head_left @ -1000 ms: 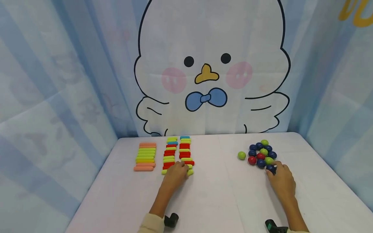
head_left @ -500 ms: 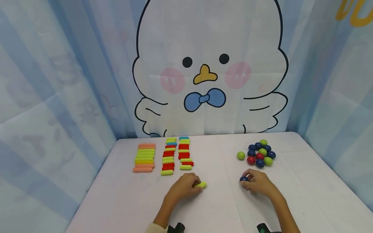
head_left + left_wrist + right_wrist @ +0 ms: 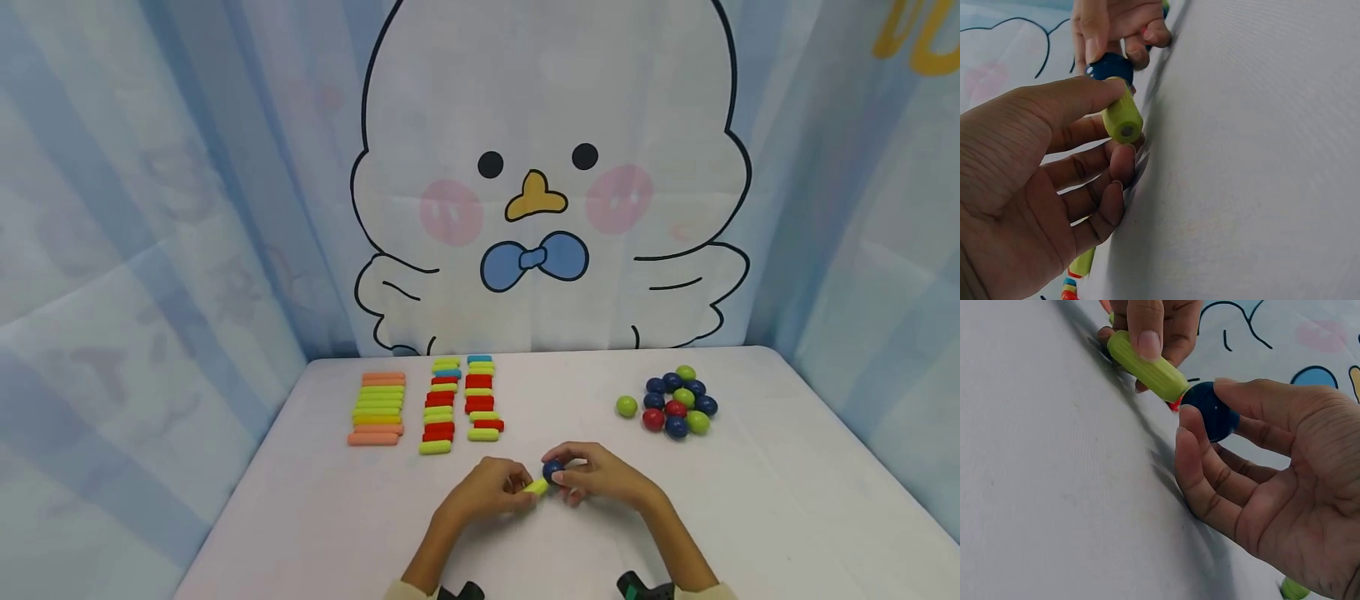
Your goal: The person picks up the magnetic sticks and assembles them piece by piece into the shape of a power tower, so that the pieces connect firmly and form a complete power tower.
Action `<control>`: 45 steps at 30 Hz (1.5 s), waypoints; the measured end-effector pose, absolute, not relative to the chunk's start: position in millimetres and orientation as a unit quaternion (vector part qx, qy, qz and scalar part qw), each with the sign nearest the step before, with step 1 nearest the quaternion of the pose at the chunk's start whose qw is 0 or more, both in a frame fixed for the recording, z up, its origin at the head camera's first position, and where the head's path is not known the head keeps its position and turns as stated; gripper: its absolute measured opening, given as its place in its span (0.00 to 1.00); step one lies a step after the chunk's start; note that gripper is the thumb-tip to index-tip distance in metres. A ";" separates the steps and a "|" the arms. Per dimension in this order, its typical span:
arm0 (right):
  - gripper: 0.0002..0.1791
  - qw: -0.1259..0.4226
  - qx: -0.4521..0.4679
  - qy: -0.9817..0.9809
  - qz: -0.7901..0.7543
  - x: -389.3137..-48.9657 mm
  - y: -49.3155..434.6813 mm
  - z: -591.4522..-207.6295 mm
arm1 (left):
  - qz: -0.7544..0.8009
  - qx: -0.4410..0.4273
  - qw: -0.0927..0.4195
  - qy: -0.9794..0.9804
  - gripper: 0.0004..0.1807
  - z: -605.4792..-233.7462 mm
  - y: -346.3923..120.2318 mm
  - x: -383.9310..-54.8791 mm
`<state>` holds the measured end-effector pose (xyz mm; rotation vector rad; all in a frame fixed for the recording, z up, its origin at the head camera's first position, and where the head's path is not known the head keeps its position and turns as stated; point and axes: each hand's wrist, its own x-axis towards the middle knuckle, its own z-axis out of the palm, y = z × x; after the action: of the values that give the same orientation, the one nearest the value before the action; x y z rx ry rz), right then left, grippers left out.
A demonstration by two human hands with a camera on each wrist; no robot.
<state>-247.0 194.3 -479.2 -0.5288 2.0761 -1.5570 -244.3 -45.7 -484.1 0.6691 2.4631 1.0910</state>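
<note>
My left hand (image 3: 491,487) pinches a yellow-green ribbed rod (image 3: 1150,367) between thumb and fingers, just above the table. In the left wrist view a small grey disc shows in the rod's near end. Facing it, my right hand (image 3: 603,477) holds a dark blue ball (image 3: 1211,412) between thumb and fingertips. The rod's far end meets the ball, or comes very close; whether they are joined I cannot tell. Both hands are low over the middle front of the white table (image 3: 540,558).
Two columns of red, green and blue rods (image 3: 438,408) lie left of centre. Further left is a block of orange, green and yellow rods (image 3: 377,408). Blue, red and green balls (image 3: 677,427) cluster at the right, with one green ball (image 3: 626,406) apart. A printed curtain (image 3: 540,308) backs the table.
My left hand has taken the green rod from the near end of the second column. My right hand has carried the blue ball leftward from the cluster, and the two pieces have come together.
</note>
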 end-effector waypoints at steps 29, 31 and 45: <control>0.27 0.207 -0.108 0.753 -0.615 -245.3 184.5 -490.5 | 0.392 0.075 -0.034 0.916 0.11 -497.9 -50.2 -246.9; 0.28 0.210 -0.113 0.743 -0.625 -245.5 186.1 -489.5 | 0.343 0.069 -0.073 0.934 0.15 -498.3 -53.2 -248.9; 0.30 0.215 -0.092 0.734 -0.637 -250.0 189.9 -490.5 | 0.241 0.053 -0.015 0.969 0.14 -483.6 -57.0 -249.8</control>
<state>-250.0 189.9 -490.5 -0.2544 2.0363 -1.7673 -249.8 -57.0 -483.6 0.1684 3.0731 0.7640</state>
